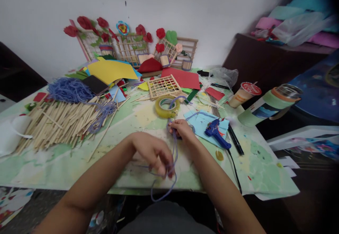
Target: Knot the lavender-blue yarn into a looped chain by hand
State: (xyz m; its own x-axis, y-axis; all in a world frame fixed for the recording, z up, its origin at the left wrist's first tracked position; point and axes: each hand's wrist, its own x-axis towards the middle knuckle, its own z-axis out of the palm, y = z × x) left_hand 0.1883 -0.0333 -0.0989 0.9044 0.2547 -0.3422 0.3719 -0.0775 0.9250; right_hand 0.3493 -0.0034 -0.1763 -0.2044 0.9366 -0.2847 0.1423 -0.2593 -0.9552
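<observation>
Purple yarn (175, 147) runs in loose strands between my two hands above the front of the table. My right hand (182, 128) is closed in a pinch on the yarn, just in front of a roll of yellow tape (159, 110). Lower and closer to me, my left hand (153, 153) has its fingers curled around the yarn; it is somewhat blurred. A loop of yarn hangs below its fingertips, over the table's edge. More yarn trails past my right hand onto a light blue sheet (198, 118).
A blue glue gun (217, 133) with a black cord lies right, near a flask (270, 105) and a drink cup (244, 94). Wooden sticks (60, 124) and a yarn heap (69, 90) cover the left. A stick lattice (164, 86), coloured paper (112, 70) and paper flowers (85, 23) are behind.
</observation>
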